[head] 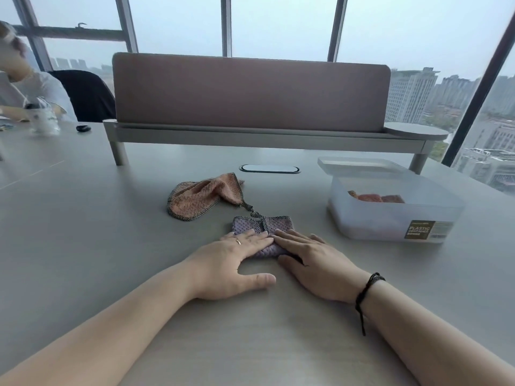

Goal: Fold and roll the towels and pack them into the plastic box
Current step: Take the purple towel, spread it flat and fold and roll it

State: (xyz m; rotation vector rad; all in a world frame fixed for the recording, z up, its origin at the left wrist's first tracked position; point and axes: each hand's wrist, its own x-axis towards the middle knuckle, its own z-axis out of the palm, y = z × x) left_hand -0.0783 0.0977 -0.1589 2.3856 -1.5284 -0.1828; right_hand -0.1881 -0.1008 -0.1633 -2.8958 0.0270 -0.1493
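Observation:
A small purple towel [274,224], folded narrow, lies on the grey table in front of me. My left hand [234,263] and my right hand [312,260] both lie flat on its near end, fingers stretched out and pressing down. A crumpled orange towel [202,197] with a dark edge lies just behind and to the left, its hanging loop reaching toward the purple one. The translucent plastic box [390,218] stands to the right, open, with rolled orange and red towels [376,196] inside.
The box's lid [359,163] lies behind the box. A pink desk divider on a raised shelf [250,90] spans the back. A cable port [269,168] is set in the table. At far left a person sits by a cup [44,121].

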